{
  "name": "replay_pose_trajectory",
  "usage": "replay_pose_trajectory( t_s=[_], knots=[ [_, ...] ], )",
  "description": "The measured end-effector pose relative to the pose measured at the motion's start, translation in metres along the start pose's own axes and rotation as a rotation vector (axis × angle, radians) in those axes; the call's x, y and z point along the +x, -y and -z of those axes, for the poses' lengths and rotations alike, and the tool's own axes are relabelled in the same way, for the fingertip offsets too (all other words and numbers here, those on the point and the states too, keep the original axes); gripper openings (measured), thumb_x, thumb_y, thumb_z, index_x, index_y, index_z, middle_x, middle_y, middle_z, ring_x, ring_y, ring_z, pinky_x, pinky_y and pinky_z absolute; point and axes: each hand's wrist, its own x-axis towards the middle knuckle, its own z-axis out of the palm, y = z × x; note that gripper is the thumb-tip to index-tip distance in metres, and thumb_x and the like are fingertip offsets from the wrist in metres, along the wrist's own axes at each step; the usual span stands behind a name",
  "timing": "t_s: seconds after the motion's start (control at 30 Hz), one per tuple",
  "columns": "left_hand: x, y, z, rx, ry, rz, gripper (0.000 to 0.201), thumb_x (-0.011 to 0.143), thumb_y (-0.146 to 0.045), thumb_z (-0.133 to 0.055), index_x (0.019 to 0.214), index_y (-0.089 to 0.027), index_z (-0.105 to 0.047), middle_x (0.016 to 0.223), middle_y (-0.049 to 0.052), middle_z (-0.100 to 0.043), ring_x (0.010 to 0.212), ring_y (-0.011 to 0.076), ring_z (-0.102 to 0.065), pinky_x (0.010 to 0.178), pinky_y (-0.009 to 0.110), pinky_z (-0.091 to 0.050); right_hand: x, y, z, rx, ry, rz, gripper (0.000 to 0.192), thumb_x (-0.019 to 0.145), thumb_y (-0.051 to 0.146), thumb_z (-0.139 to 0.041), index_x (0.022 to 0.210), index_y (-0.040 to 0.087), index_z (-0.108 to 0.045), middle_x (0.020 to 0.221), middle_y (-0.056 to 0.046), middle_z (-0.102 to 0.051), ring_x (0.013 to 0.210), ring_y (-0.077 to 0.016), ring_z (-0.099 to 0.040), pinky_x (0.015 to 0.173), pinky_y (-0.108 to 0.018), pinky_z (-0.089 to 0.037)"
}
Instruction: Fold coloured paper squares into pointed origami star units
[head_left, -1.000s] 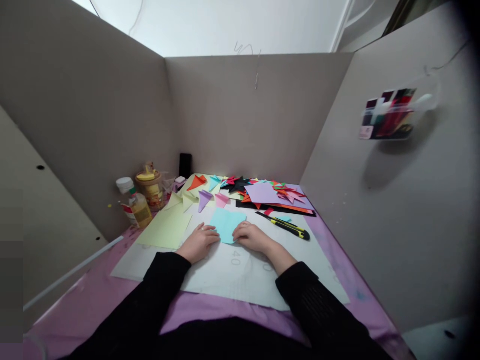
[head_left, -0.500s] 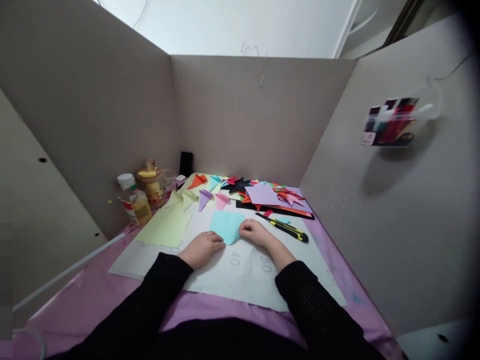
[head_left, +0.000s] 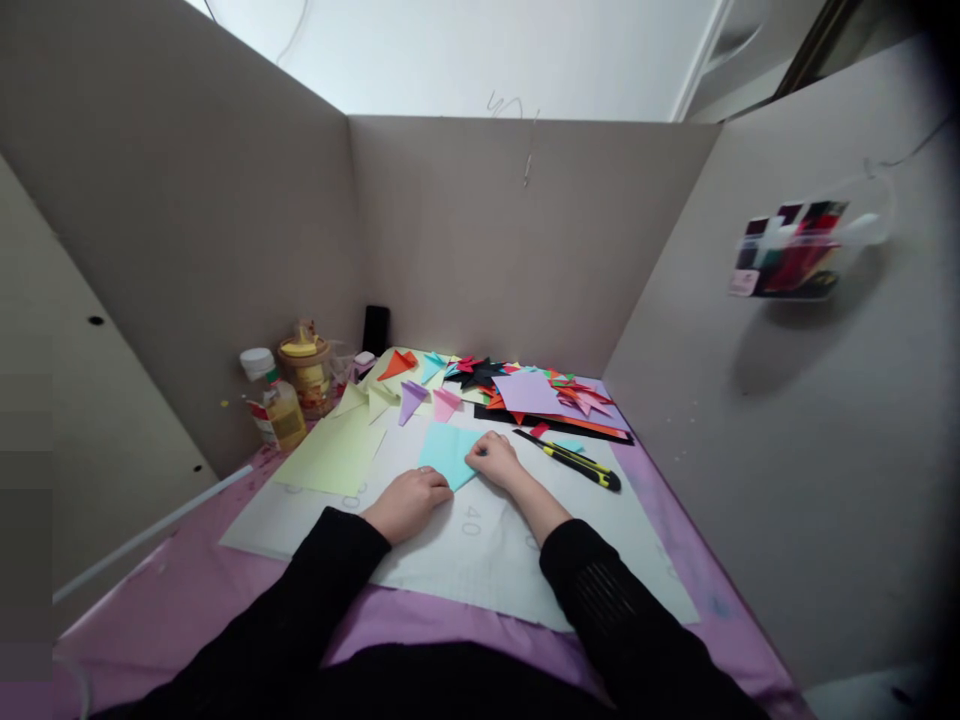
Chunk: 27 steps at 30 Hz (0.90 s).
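1. Two bare hands press one light blue paper flat; the left hand holds its near corner with fingers together, and the right hand pins its right edge.
2. It lies between them, nearer the right hand, long axis running far-left.
3. Bare white mat lies near; a utility knife lies close right.

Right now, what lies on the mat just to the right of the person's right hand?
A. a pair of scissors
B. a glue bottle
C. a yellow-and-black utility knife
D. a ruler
C: the yellow-and-black utility knife lies slantwise on the white mat, just right of the right hand, which rests on the light blue paper.
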Motion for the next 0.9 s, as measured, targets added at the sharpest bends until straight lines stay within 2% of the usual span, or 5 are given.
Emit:
replay_pose_trajectory(
  t_s=[0.17,0.3,0.47,0.7,0.9],
  knots=[
    [0.002,-0.007,-0.01,0.112,-0.044,0.141,0.029,0.086,-0.012,-0.038,0.103,-0.017,-0.061,0.086,0.008,-0.062,0.086,0.0208,-0.055,0.076,0.031,-0.042,0.0,0.0,-0.002,-0.031,-0.008,-0.003,0.007,0.063,0.028,-0.064,0.058,0.023,-0.066,0.079,-0.003,-0.059,0.08,-0.0196,-0.048,0.073,-0.03,-0.036],
    [0.006,-0.018,-0.013,0.239,-0.034,0.196,0.035,0.086,-0.023,-0.045,0.121,-0.018,-0.051,0.09,0.009,-0.058,0.085,0.0233,-0.052,0.072,0.034,-0.042,-0.001,0.002,-0.001,-0.044,0.022,-0.019,0.009,0.064,0.03,-0.063,0.06,0.023,-0.066,0.082,-0.003,-0.059,0.083,-0.0206,-0.047,0.074,-0.031,-0.035],
    [0.008,-0.024,-0.01,0.321,0.027,0.176,0.027,0.087,-0.03,-0.047,0.11,-0.02,-0.056,0.088,0.009,-0.055,0.084,0.0228,-0.049,0.07,0.033,-0.041,-0.001,0.005,-0.001,-0.071,0.027,-0.042,0.009,0.065,0.029,-0.062,0.06,0.023,-0.066,0.083,-0.004,-0.059,0.082,-0.0203,-0.046,0.073,-0.03,-0.034],
    [0.006,-0.028,-0.007,0.345,0.079,0.18,0.023,0.089,-0.032,-0.043,0.105,-0.02,-0.054,0.09,0.007,-0.053,0.087,0.0218,-0.047,0.072,0.033,-0.042,-0.002,0.01,-0.002,-0.14,0.04,-0.077,0.014,0.068,0.031,-0.058,0.064,0.021,-0.067,0.087,-0.003,-0.058,0.085,-0.0191,-0.046,0.076,-0.029,-0.033],
    [0.006,-0.032,-0.005,0.339,0.09,0.185,0.021,0.09,-0.032,-0.042,0.097,-0.019,-0.057,0.088,0.008,-0.053,0.087,0.0218,-0.048,0.072,0.033,-0.042,-0.003,0.012,0.0,-0.168,0.056,-0.089,0.015,0.07,0.031,-0.058,0.065,0.021,-0.067,0.089,-0.004,-0.059,0.087,-0.0194,-0.046,0.077,-0.029,-0.033]
  ],
)
